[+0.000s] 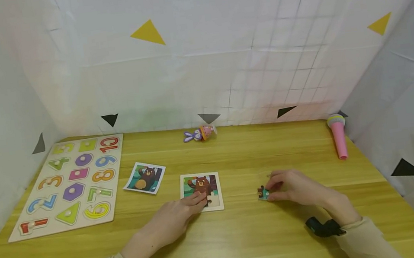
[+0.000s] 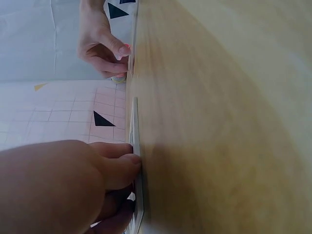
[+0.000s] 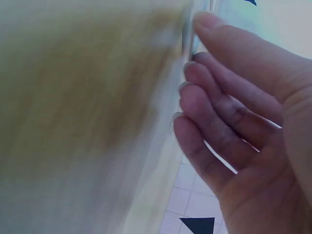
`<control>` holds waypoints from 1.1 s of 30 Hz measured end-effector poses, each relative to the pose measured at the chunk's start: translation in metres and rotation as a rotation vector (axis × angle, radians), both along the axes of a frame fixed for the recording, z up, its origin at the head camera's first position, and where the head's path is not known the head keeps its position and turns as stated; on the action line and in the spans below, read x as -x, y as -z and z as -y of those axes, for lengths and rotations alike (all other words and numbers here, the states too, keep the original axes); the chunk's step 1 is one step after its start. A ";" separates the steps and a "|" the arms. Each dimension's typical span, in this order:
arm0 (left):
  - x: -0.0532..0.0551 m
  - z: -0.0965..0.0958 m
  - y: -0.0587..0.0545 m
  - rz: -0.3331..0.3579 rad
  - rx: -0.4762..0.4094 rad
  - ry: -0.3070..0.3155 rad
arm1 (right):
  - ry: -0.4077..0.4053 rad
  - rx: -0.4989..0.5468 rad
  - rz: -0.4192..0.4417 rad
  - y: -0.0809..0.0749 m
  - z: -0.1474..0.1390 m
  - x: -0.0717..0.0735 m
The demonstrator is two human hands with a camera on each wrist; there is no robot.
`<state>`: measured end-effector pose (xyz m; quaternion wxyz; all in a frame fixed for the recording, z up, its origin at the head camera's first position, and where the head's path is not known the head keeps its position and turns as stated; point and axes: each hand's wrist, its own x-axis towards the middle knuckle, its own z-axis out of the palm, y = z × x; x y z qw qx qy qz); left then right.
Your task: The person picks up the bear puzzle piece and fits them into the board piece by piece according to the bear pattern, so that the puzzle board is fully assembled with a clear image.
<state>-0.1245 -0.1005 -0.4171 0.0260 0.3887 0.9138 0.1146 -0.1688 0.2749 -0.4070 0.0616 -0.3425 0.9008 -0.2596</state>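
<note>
A square bear jigsaw puzzle point(image 1: 214, 180) in a pale frame lies flat near the middle of the table, with a bare gap at its lower right. My left hand point(image 1: 175, 218) grips its lower left part: fingers lie over the picture, and in the left wrist view the thumb point(image 2: 127, 168) is against the board's edge. My right hand point(image 1: 295, 187), well to the right, pinches a small jigsaw piece point(image 1: 261, 193) in teal and brown between thumb and fingertips. The right wrist view is blurred and shows the piece only edge-on. Left of the puzzle lies a matching bear picture card point(image 1: 145, 178).
A number-and-shape peg board point(image 1: 120, 192) covers the table's left side. Toward the back wall lies a small purple rabbit toy point(image 1: 197, 134) with a pink part. A pink toy microphone point(image 1: 339, 137) lies near the right edge. White sheeting point(image 1: 204, 77) encloses the table at back and sides.
</note>
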 end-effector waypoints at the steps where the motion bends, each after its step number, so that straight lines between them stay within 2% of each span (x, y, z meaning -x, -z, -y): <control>1: 0.000 0.000 0.000 -0.002 0.001 0.000 | 0.006 0.013 0.009 -0.001 0.002 0.000; 4: 0.000 0.000 0.001 -0.006 -0.003 0.001 | 0.015 0.041 0.023 -0.006 0.009 0.002; 12: 0.004 -0.002 0.003 -0.013 -0.016 -0.002 | 0.009 -0.005 0.020 -0.018 0.044 0.011; 17: 0.008 -0.004 0.001 0.003 -0.006 -0.005 | -0.037 -0.019 0.002 -0.015 0.068 0.019; 22: 0.012 -0.005 0.001 0.020 -0.003 -0.009 | -0.078 -0.013 0.023 -0.013 0.088 0.024; 27: 0.016 -0.007 0.002 0.005 -0.029 -0.012 | -0.108 -0.011 0.025 -0.011 0.103 0.029; 33: 0.019 -0.008 0.002 0.023 -0.050 -0.025 | -0.132 -0.020 0.042 -0.008 0.115 0.030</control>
